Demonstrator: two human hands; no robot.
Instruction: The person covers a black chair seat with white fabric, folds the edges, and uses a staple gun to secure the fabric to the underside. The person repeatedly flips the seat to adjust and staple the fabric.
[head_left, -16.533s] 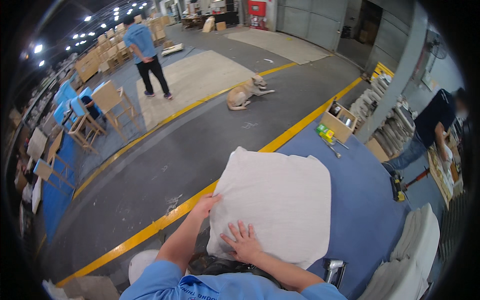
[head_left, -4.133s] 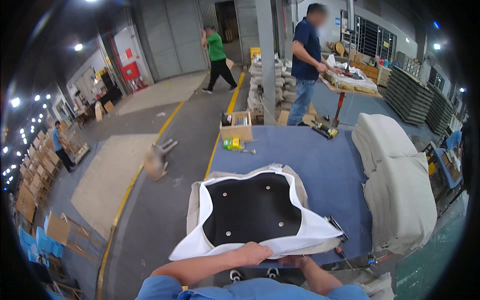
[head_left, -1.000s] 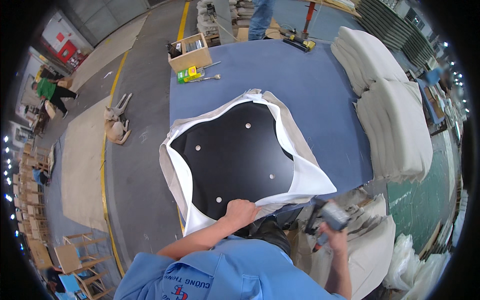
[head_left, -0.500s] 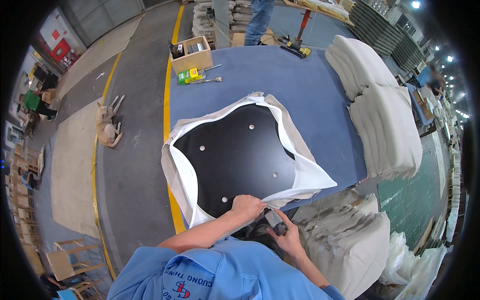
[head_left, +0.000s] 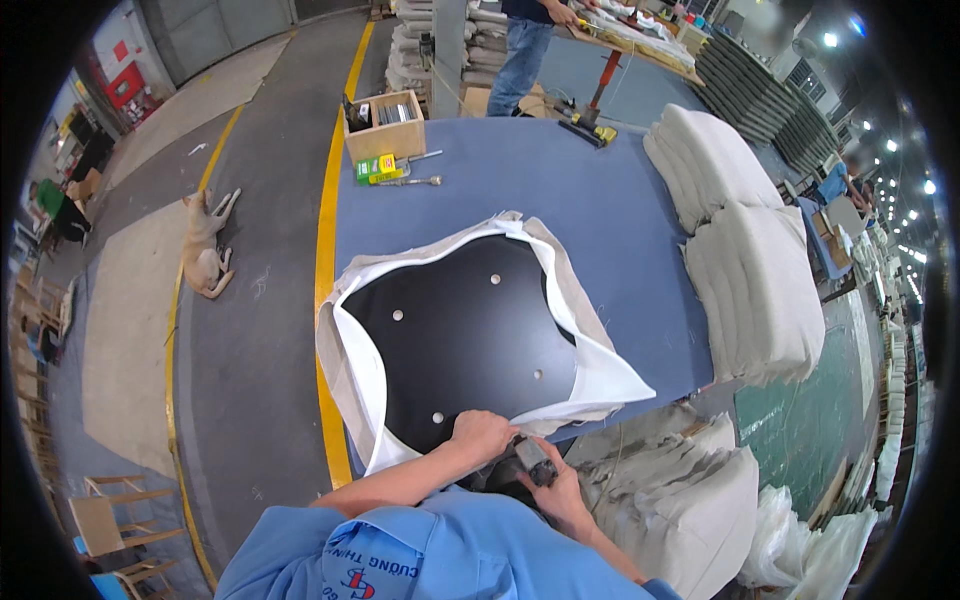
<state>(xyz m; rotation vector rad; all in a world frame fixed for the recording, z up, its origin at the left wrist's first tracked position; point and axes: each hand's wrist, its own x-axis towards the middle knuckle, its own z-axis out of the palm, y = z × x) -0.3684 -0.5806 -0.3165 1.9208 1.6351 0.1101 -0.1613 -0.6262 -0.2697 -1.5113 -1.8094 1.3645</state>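
Note:
A black board with several round holes lies on the blue-topped table. White lining and beige fabric come up around its edges, with a loose white corner sticking out at the right. At the near edge my left hand is closed, its fingers pressing the folded fabric edge against the board. Close beside it, my right hand grips a grey staple gun, its head against the near edge. My hands partly hide the fold and the tool's nose.
A wooden box with packs of strips stands at the far left of the table, near a small green-yellow box and a metal tool. Stacked beige cushions line the right side. A dog lies on the floor.
The whole view has shifted, so the table sits lower and a co-worker behind it shows more. My hands keep to the same near edge, the staple gun still in the right.

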